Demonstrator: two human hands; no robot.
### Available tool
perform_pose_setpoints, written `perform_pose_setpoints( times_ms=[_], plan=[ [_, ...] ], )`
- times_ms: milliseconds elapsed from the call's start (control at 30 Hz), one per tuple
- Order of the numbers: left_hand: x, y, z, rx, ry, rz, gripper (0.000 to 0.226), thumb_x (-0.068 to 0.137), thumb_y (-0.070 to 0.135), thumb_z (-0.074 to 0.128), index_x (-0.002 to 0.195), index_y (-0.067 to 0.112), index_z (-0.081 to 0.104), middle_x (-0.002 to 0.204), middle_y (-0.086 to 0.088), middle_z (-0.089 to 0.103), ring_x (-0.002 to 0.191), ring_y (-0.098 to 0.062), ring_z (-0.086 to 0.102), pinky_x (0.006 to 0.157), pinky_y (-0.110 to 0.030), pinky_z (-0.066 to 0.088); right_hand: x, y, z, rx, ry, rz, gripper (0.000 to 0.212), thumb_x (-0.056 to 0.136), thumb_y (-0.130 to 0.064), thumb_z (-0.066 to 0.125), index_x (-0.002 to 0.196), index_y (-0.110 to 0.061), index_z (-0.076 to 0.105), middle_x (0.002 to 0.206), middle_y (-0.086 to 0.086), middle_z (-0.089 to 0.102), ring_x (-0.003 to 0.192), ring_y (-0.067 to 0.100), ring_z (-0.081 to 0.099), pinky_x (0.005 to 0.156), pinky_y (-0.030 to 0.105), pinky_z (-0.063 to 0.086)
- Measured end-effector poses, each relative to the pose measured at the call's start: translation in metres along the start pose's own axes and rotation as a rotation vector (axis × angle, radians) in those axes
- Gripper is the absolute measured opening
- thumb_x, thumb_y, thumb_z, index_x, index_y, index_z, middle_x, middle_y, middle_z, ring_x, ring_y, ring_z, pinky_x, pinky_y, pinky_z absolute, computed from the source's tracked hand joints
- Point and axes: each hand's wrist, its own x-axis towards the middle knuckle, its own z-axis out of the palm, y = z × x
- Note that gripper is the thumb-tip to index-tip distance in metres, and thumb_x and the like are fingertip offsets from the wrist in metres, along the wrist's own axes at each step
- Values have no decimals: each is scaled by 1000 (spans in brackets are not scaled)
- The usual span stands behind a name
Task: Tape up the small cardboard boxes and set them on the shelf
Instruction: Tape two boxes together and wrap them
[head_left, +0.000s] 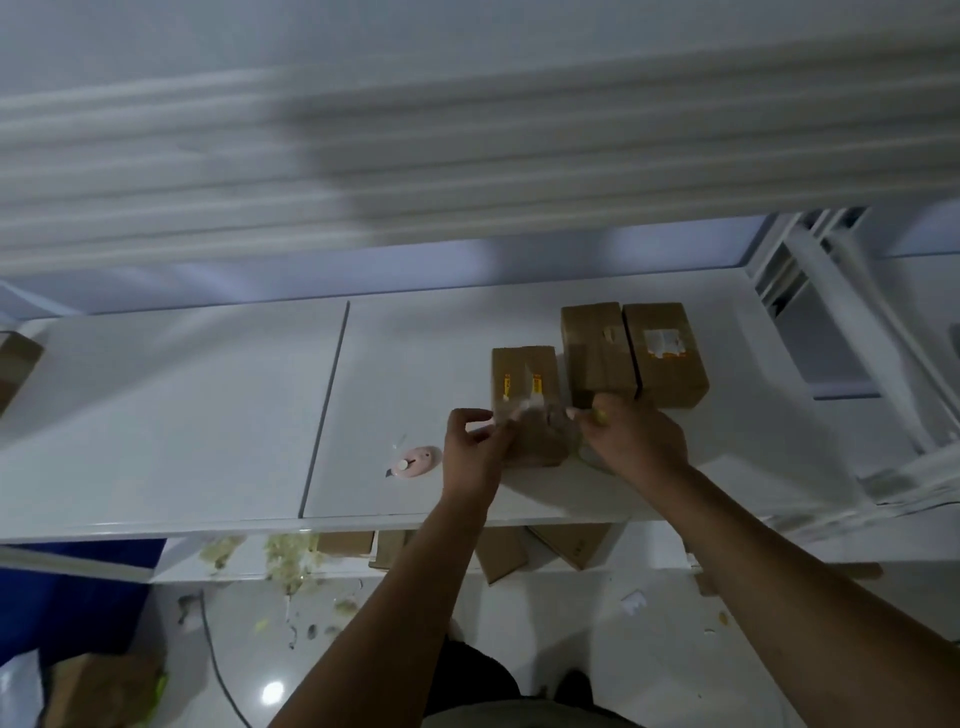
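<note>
**A:** Starting with the head view. Any sign of the small brown cardboard box with yellow stickers (523, 384)?

**B:** Yes, lying flat on the white shelf board (208, 415), right between the two hands. Held at its near left corner by the left hand (474, 447), fingers curled and seemingly pinching a strip of clear tape (540, 431). Blurred, so hard to be sure. Gripped by the right hand (636, 441): what looks like a roll of clear tape (587, 453), mostly hidden under the palm.

**A:** Any guess at handling?

**B:** Probably light, with stiff walls and some give at the flaps. Best steadied by the long sides, clear of the seam. As for the tape, likely to fold onto itself unless kept taut.

**A:** Anything inside?

**B:** Cannot tell; closed up. Just beyond the right hand, touching side by side: a plain brown cardboard box (597, 353) and a brown cardboard box with a torn white label (667, 358), both shut. Just outside the left hand: a small pink utility knife (413, 462), untouched. Below both forearms, under the board: more brown cartons (571, 545), contents unseen.
</note>
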Motion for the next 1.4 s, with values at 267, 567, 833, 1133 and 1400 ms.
perform_pose_setpoints(
  times_ms=[267, 567, 833, 1133, 1400],
  plan=[
    [-14, 14, -52, -511, -313, -212, 37, 99, 31, 72, 127, 7, 72, 126, -16, 77, 123, -32, 71, 94, -34, 62, 1, -31, -33, 403, -199, -160, 51, 93, -65, 61, 68, -20, 60, 60, -9, 50, 58, 10, 51, 61, 32, 35],
    [-1, 58, -162, -469, -213, -67, 52, 90, 32, 77, 130, -1, 69, 127, -23, 75, 115, -33, 75, 100, -40, 61, 12, -69, -32, 1056, -511, -180, 47, 80, -56, 80, 66, -12, 69, 61, 6, 59, 67, 16, 64, 83, 35, 53],
    [48, 33, -195, -195, 140, 21, 49, 86, 31, 88, 126, 5, 76, 106, -16, 81, 102, -33, 79, 83, -37, 66, 49, -127, -6, -155, -289, -97, 75, 72, -86, 67, 67, -14, 48, 67, 3, 55, 69, 24, 61, 61, 32, 44],
    [101, 15, -197, 271, 174, 53, 69, 92, 68, 68, 136, 15, 70, 122, -8, 75, 113, -29, 68, 97, -42, 58, 76, -182, 36, -514, -324, -39, 48, 88, -47, 69, 125, -17, 62, 115, 6, 67, 106, 28, 66, 77, 33, 40],
    [111, -2, -204, 354, 82, 41, 77, 93, 80, 54, 141, 21, 67, 130, -9, 70, 131, -36, 56, 113, -58, 48, 59, -189, 41, -491, 40, -310, 45, 84, -50, 69, 114, -16, 65, 118, 10, 58, 116, 32, 50, 93, 44, 37]
  ],
)
